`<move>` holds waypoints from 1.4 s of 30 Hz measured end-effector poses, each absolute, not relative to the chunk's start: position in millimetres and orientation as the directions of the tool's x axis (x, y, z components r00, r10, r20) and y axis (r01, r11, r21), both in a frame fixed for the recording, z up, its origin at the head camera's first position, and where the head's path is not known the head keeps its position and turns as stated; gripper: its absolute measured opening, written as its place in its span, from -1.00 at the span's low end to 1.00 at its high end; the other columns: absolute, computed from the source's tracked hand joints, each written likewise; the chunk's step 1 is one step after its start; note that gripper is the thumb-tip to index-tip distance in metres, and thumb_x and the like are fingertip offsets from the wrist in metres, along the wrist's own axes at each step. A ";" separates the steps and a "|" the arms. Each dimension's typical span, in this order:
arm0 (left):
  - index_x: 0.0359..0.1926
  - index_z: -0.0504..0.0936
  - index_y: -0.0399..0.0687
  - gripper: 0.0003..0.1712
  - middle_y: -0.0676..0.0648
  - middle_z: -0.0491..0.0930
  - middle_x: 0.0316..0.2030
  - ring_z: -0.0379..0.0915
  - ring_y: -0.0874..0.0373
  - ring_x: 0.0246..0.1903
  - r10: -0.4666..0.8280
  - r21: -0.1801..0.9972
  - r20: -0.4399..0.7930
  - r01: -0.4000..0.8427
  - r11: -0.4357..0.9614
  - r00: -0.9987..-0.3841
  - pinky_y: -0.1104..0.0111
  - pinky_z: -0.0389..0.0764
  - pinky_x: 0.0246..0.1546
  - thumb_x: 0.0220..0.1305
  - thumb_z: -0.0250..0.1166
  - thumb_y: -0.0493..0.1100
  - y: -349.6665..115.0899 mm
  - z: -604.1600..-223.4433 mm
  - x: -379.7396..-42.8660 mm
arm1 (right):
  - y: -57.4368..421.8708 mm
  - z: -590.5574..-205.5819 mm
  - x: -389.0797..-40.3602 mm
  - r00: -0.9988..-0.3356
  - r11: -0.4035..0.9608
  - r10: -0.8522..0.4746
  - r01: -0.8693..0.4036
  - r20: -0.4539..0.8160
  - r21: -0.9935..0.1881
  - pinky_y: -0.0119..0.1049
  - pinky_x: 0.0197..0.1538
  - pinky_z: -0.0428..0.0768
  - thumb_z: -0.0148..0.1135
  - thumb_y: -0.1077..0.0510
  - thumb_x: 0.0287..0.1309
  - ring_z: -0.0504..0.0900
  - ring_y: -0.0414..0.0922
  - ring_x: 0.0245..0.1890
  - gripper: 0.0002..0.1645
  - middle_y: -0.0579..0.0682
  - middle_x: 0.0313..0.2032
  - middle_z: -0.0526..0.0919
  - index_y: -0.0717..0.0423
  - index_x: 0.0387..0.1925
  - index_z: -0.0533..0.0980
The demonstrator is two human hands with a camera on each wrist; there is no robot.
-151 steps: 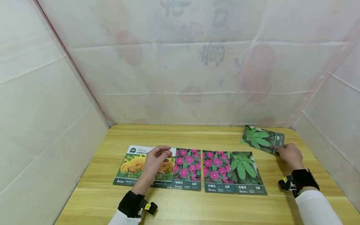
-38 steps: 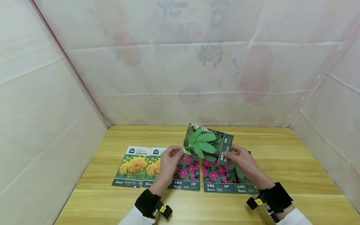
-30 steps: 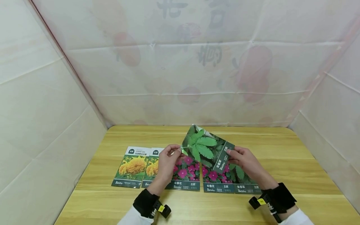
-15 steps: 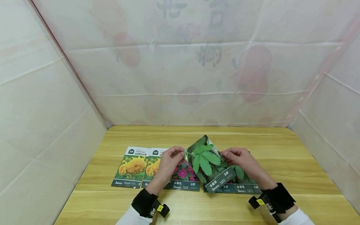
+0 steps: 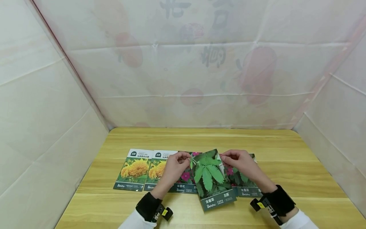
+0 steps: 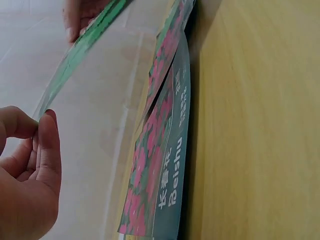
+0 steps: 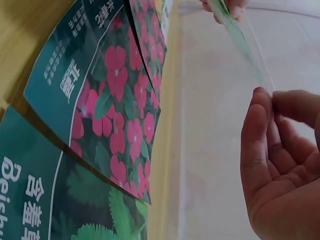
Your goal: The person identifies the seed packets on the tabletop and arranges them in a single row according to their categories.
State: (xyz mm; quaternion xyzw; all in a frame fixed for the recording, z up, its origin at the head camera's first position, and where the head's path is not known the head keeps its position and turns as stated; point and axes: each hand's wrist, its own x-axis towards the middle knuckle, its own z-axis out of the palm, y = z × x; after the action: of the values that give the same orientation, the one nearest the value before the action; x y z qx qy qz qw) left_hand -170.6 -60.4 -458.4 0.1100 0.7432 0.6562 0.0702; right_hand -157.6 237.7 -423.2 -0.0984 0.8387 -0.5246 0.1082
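Note:
A seed packet (image 5: 211, 176) with a green leaf picture hangs above the row of packets, slightly tilted, its dark label band toward the person. My left hand (image 5: 174, 167) pinches its left edge near the top. On the opposite edge, my right hand (image 5: 244, 163) pinches it between thumb and fingers. Both wrist views show the held packet edge-on, raised off the table. Below it lie pink-flower seed packets (image 6: 155, 165), partly covered in the head view. A second green-leaf packet (image 5: 248, 183) lies at the row's right end, partly behind the right hand.
Two yellow-flower seed packets (image 5: 134, 170) lie overlapping at the row's left end. The wooden table (image 5: 143, 138) runs back to a pale printed cloth wall (image 5: 171, 79), with cloth sides left and right.
The right hand brought the green-leaf packet from the table's back right to the middle, where the left hand took its other edge. Between them the packet turned from sideways to nearly upright and came lower.

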 end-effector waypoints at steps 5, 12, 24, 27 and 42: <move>-0.02 0.69 -0.27 -0.82 -0.15 0.67 -0.34 0.65 -0.27 -0.32 0.243 0.992 0.051 0.078 0.103 -0.969 0.31 0.69 -0.38 0.45 0.24 -0.33 -58.7 -454.0 -168.9 | 236.5 -425.4 -158.2 -0.960 0.459 -0.272 -0.062 -0.073 -0.886 -0.09 -0.17 0.72 0.26 -0.06 0.47 0.66 0.17 -0.24 -0.59 0.05 -0.27 0.70 0.16 0.09 0.65; 0.02 0.69 -0.25 -0.81 -0.19 0.68 -0.31 0.66 -0.21 -0.33 0.220 0.995 0.044 0.063 0.081 -0.975 0.25 0.70 -0.36 0.46 0.27 -0.29 -57.1 -458.4 -171.0 | 236.6 -425.0 -156.3 -0.945 0.441 -0.313 -0.061 -0.090 -0.895 -0.14 -0.34 0.67 0.25 0.05 0.49 0.62 0.16 -0.43 -0.60 0.13 -0.42 0.63 0.32 0.10 0.61; 0.18 0.60 -0.31 -0.59 -0.28 0.68 -0.08 0.67 -0.22 -0.08 0.271 0.979 0.205 0.202 -0.038 -0.941 -0.02 0.72 0.02 0.56 0.23 -0.07 -60.8 -471.1 -170.5 | 260.3 -428.1 -155.0 -0.977 0.498 -0.209 -0.072 -0.039 -0.864 -0.18 -0.20 0.76 0.19 0.18 0.51 0.67 -0.17 -0.32 -0.66 0.05 -0.24 0.71 0.41 0.09 0.59; 0.13 0.63 -0.32 -0.65 -0.34 0.67 -0.07 0.67 -0.25 -0.08 0.229 0.983 0.183 0.180 -0.033 -0.956 -0.04 0.72 0.00 0.55 0.24 -0.13 -65.9 -469.7 -173.7 | 276.0 -425.7 -153.2 -0.988 0.534 -0.153 -0.064 -0.022 -0.843 -0.20 -0.19 0.74 0.18 0.18 0.53 0.66 -0.18 -0.30 -0.64 0.08 -0.21 0.71 0.42 0.12 0.57; 0.16 0.62 -0.22 -0.61 -0.35 0.62 0.00 0.65 -0.17 -0.09 0.111 0.979 0.204 0.202 -0.033 -0.973 0.11 0.75 -0.07 0.53 0.28 -0.03 -99.5 -499.7 -192.8 | 372.8 -431.3 -141.8 -0.997 0.660 0.068 0.071 -0.035 -0.748 -0.44 -0.22 0.71 0.01 0.06 0.63 0.61 -0.43 -0.27 -0.44 0.38 -0.02 0.64 0.58 0.22 0.45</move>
State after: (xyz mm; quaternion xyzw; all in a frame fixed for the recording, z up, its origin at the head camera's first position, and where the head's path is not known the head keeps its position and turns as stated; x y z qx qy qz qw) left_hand -192.8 -99.5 -499.7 0.1126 0.6947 0.7097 -0.0319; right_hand -141.8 372.8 -431.3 0.0381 0.9110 -0.4106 0.0023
